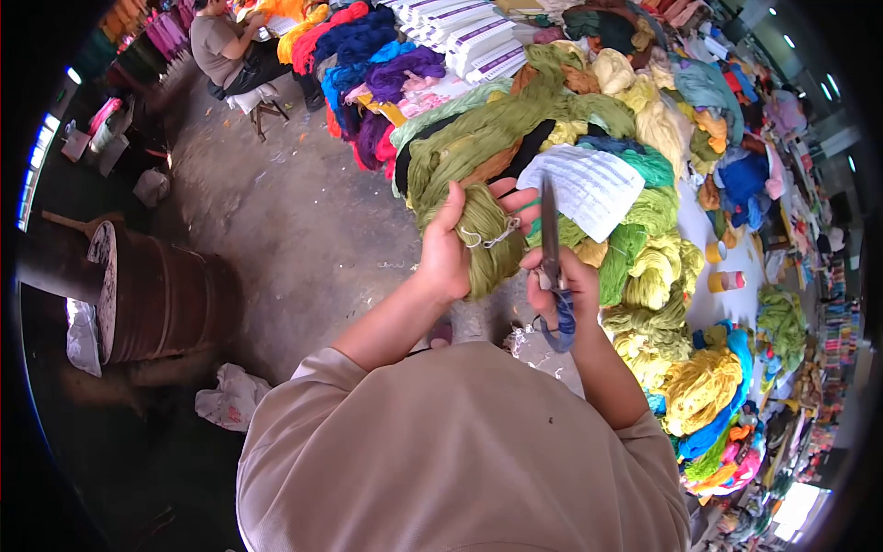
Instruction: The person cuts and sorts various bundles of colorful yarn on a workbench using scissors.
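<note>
My left hand (446,244) is closed around a small olive-green yarn bundle (492,239), which has white string tied across its middle. My right hand (575,285) holds scissors (550,230) upright by their blue-wrapped handles, blades pointing away from me and looking closed. The scissors are just right of the bundle, apart from it. Beyond my hands, long olive-green skeins (460,152) lie over the heap of yarn. A white sheet with printed or written lines (589,189) rests on the yarn behind the scissors.
Stacked white packets (478,41) stand at the top. Yellow yarn (704,386) and small spools (727,281) are on the right. A rusty barrel (166,294) and a white bag (232,397) stand on the left floor. Another person (225,51) sits at the upper left.
</note>
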A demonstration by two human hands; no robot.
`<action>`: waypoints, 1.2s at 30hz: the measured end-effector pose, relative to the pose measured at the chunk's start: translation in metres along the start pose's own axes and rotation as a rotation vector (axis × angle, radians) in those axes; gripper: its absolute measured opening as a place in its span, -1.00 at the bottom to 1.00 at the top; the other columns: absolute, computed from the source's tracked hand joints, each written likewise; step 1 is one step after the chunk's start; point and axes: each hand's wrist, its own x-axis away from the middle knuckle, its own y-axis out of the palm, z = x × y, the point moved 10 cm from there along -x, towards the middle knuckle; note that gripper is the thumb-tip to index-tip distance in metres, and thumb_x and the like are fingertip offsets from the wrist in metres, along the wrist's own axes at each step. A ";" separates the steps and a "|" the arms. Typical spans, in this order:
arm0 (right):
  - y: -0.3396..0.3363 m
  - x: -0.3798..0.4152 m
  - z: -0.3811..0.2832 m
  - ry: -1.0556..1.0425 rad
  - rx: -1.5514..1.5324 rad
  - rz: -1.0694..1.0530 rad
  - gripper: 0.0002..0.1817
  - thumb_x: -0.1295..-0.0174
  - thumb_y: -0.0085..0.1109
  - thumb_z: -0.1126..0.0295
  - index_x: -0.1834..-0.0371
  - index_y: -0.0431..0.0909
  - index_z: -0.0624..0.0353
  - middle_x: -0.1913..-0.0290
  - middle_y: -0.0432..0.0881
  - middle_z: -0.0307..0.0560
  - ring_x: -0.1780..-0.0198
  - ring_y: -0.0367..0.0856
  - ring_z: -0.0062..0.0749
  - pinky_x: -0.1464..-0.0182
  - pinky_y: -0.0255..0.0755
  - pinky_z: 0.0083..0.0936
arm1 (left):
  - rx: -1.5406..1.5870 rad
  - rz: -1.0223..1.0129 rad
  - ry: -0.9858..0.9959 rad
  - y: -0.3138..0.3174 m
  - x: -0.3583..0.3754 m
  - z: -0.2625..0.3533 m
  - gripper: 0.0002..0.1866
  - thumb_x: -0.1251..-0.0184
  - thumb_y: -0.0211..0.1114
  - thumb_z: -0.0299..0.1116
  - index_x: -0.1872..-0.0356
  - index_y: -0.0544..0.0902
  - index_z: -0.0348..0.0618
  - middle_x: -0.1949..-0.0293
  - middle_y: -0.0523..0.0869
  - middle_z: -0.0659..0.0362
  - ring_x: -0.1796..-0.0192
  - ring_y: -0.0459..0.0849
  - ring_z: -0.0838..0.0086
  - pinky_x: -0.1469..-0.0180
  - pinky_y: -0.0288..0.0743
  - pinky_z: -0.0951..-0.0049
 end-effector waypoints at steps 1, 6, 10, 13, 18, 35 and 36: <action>-0.001 0.004 0.005 0.036 -0.111 0.013 -0.45 0.01 0.64 0.32 -0.03 0.57 0.20 0.37 0.58 -0.29 0.40 0.48 -0.72 0.37 0.34 -0.69 | 0.006 0.039 0.014 -0.004 -0.001 0.001 -0.14 -0.50 -0.15 0.33 -0.45 0.26 -0.28 -0.39 0.45 -0.09 -0.30 0.54 0.12 -0.33 0.44 0.03; -0.013 -0.021 -0.007 -0.124 0.171 0.182 -0.44 -0.06 0.43 0.62 -0.18 0.51 0.14 0.17 0.63 -0.16 0.19 0.55 -0.44 0.15 0.46 -0.51 | 0.009 -0.049 -0.114 0.001 0.001 -0.012 -0.09 -0.47 -0.17 0.38 -0.44 0.28 -0.32 -0.40 0.44 -0.06 -0.31 0.53 0.07 -0.31 0.44 0.03; -0.007 -0.019 -0.002 -0.146 0.451 -0.014 -0.42 0.00 0.46 0.60 -0.14 0.54 0.01 0.12 0.63 -0.13 0.16 0.55 -0.20 0.14 0.50 -0.39 | 0.013 -0.088 -0.166 0.004 0.000 -0.020 -0.09 -0.47 -0.13 0.35 -0.46 0.24 -0.36 -0.46 0.34 -0.13 -0.46 0.38 0.08 -0.45 0.29 0.03; -0.020 0.003 0.017 -0.014 0.002 0.005 -0.54 -0.10 0.37 0.65 -0.08 0.51 0.14 0.32 0.57 -0.21 0.32 0.49 -0.53 0.24 0.40 -0.55 | 0.021 -0.053 -0.116 -0.008 -0.001 -0.007 -0.16 -0.49 -0.09 0.28 -0.44 0.29 -0.32 -0.49 0.31 -0.13 -0.53 0.26 0.07 -0.53 0.14 -0.02; -0.026 -0.015 -0.027 -0.237 0.348 0.064 -0.46 0.01 0.30 0.71 -0.10 0.51 0.11 0.11 0.69 -0.13 0.15 0.64 -0.31 0.08 0.46 -0.40 | 0.059 -0.051 -0.199 -0.007 -0.008 -0.023 -0.28 -0.52 -0.03 0.15 -0.42 0.36 -0.27 -0.52 0.28 -0.08 -0.54 0.26 0.11 -0.53 0.14 0.00; -0.106 0.113 0.086 0.448 0.438 0.111 -0.28 -0.08 0.42 0.61 -0.36 0.35 0.17 -0.06 0.64 -0.04 -0.09 0.64 -0.33 -0.15 0.47 -0.44 | -0.901 -0.264 0.209 0.028 0.000 0.026 -0.60 -0.52 0.10 -0.14 -0.10 0.59 -0.28 -0.31 0.53 -0.12 -0.48 0.32 0.09 -0.48 0.15 0.06; -0.102 0.100 0.085 0.398 0.004 0.304 -0.04 -0.02 0.48 0.59 -0.51 0.14 0.15 -0.24 0.52 0.03 -0.31 0.52 -0.20 -0.33 0.38 -0.33 | -1.142 -0.416 0.283 0.051 0.003 0.009 -0.53 -0.52 0.10 -0.12 -0.23 0.56 -0.28 -0.43 0.40 -0.16 -0.56 0.21 0.07 -0.51 0.09 0.05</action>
